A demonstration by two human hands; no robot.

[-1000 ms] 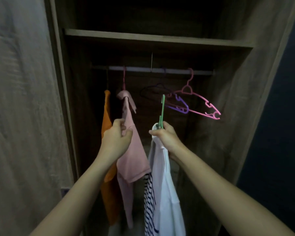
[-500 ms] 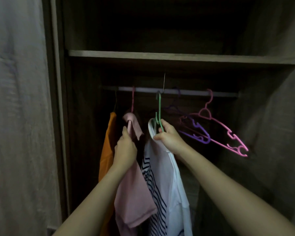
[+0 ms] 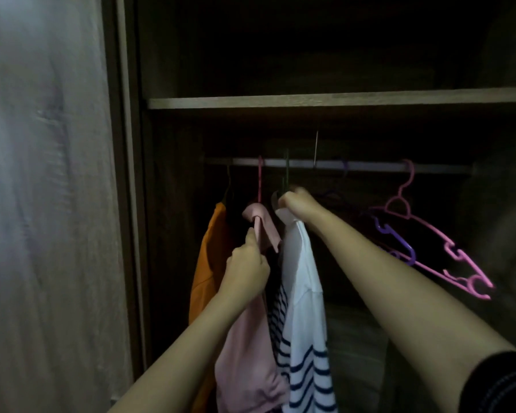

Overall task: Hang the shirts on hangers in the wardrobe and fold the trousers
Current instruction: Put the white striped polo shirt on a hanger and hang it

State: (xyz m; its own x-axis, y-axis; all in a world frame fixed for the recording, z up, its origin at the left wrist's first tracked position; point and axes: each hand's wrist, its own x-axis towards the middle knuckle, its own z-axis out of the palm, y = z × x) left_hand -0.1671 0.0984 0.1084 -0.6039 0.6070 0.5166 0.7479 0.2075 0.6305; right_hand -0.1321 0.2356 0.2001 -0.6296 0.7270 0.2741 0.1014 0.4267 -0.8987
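Observation:
A white shirt with dark stripes [image 3: 303,293] hangs from a green hanger [image 3: 286,174] whose hook reaches up to the wardrobe rail [image 3: 370,166]. My right hand [image 3: 295,202] grips the hanger's neck and the shirt's collar just below the rail. To its left a pink shirt [image 3: 251,338] hangs on a pink hanger [image 3: 259,180]; my left hand [image 3: 246,268] holds its shoulder edge. An orange shirt [image 3: 209,263] hangs furthest left.
Two bare hangers, a purple hanger [image 3: 396,236] and a pink hanger [image 3: 447,248], hang tilted on the rail's right half. A wooden shelf [image 3: 310,102] runs above the rail. The wardrobe's door panel [image 3: 48,204] stands close on the left.
My right hand has lifted the green hanger with the striped shirt up to the rail. My left hand rose with the pink shirt. The view tilted upward.

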